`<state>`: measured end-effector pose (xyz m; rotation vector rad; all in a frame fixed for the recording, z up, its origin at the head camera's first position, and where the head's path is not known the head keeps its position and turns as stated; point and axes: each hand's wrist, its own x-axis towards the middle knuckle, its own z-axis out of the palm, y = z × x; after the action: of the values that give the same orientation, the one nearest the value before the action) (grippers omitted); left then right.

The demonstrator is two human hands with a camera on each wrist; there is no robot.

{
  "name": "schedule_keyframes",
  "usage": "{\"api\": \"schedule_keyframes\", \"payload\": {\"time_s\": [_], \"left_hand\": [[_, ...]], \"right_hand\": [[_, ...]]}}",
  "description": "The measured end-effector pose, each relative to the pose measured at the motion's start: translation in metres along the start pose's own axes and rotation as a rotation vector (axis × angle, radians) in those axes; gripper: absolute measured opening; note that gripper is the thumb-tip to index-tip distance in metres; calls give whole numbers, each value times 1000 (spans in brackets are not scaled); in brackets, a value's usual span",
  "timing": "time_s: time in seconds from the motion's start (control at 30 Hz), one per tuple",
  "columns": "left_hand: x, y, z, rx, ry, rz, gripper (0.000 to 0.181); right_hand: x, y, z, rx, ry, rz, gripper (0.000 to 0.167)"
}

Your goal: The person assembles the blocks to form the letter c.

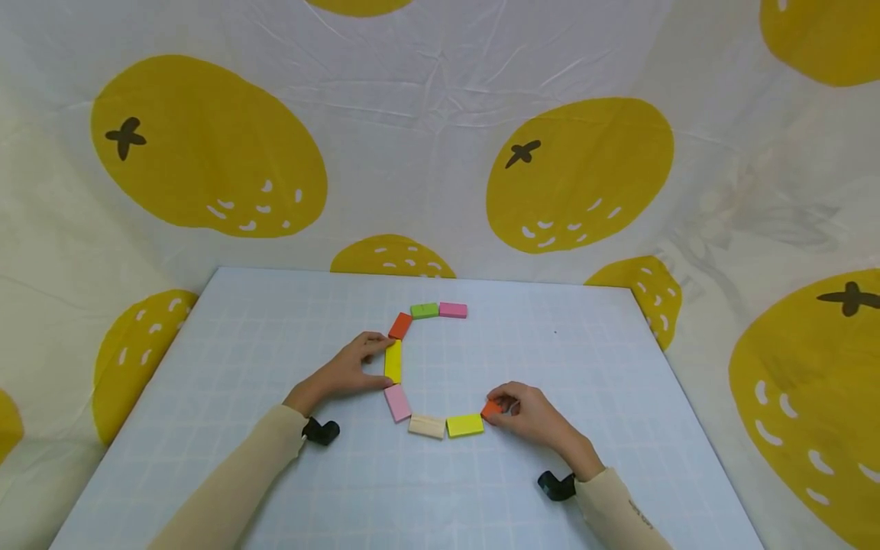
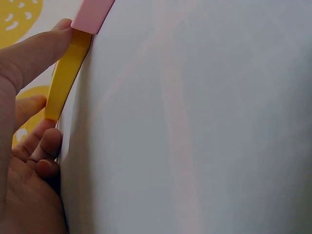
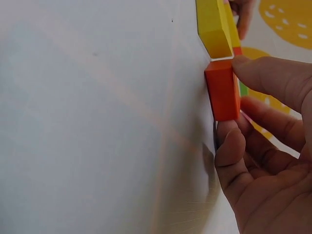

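Several small coloured wooden blocks lie end to end in a curve that opens to the right. My left hand [image 1: 348,370] holds a yellow block [image 1: 393,362] at the curve's left side, thumb at its near end and fingertips at its far end. In the left wrist view, that thumb also lies close to the pink block [image 2: 91,15]. An orange block [image 1: 490,409] at the curve's near right end is pinched by my right hand [image 1: 535,416]. Beside it lies another yellow block [image 3: 214,29], nearly touching in the right wrist view.
A natural wood block [image 1: 427,426] lies in the near part of the curve. Farther back are a red-orange block [image 1: 401,326], a green block [image 1: 424,311] and a pink block [image 1: 453,310]. All sit on a pale checked table [image 1: 275,489], with a fruit-print cloth [image 1: 412,153] behind.
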<state>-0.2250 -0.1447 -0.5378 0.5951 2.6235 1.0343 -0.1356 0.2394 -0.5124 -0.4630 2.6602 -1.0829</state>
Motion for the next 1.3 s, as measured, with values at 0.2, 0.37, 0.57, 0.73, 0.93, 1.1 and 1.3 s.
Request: {"api": "schedule_keyframes", "payload": {"time_s": [0.2, 0.37, 0.57, 0.73, 0.93, 1.1, 1.3], "left_hand": [[0, -1, 0, 2, 3, -8, 86], [-1, -2, 0, 8, 11, -9, 86], [-1, -2, 1, -8, 14, -18, 86], [-1, -1, 2, 0, 13, -14, 87], [-1, 1, 5, -4, 11, 2, 86], [-1, 2, 5, 0, 13, 8, 85], [-7, 1, 1, -20, 8, 13, 80]], "right_hand": [[1, -1, 0, -7, -2, -2, 29], [-1, -1, 2, -8, -1, -4, 30], [-2, -1, 3, -6, 13, -12, 29], [-2, 0, 3, -13, 15, -12, 28], [-6, 4, 1, -17, 13, -2, 27], [-7, 4, 1, -10, 14, -17, 25], [-7, 3, 0, -3, -5, -35, 25]]}}
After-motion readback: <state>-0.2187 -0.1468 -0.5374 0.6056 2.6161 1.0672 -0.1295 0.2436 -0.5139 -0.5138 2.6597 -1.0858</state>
